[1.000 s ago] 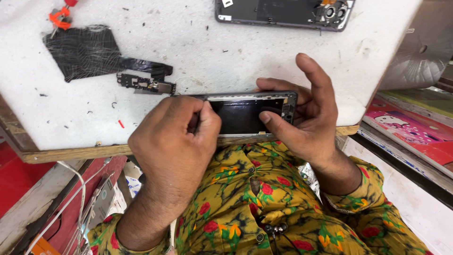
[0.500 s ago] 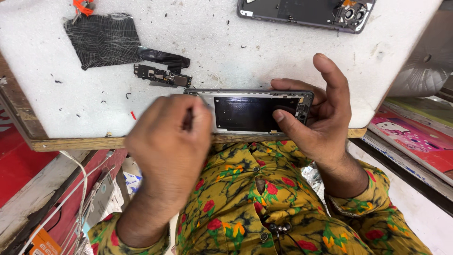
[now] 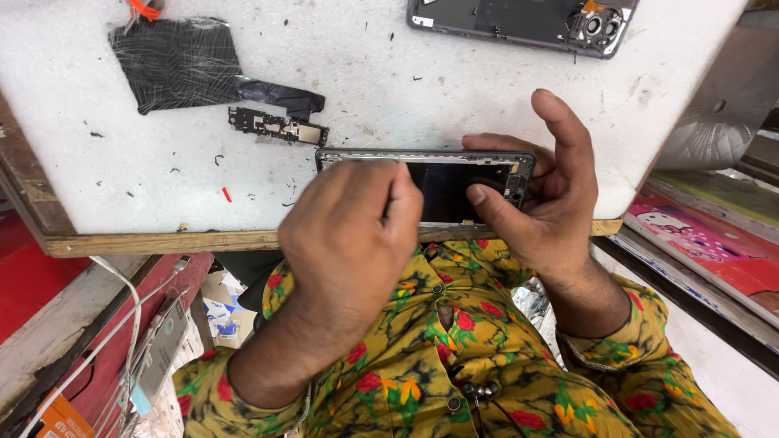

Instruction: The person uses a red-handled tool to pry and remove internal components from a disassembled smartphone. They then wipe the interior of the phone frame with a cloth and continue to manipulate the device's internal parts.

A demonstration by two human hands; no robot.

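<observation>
- White foam board (image 3: 454, 89) covers the wooden table, soft so parts do not get scratched.
- 2 hands work at its near edge, over a yellow flowered shirt (image 3: 454, 357).
- Left hand (image 3: 349, 235) is curled into a narrow pinch over the opened phone (image 3: 450, 188); I cannot tell what it holds.
- Right hand (image 3: 544, 203) presses its thumb on the phone's right end, likely to keep it from sliding.
- That phone is dark, flat, with a grey frame.
- Another phone back (image 3: 519, 20) lies far right.
- Black sheet (image 3: 174, 61) lies far left, with a small circuit strip (image 3: 276, 126) just beside it.
</observation>
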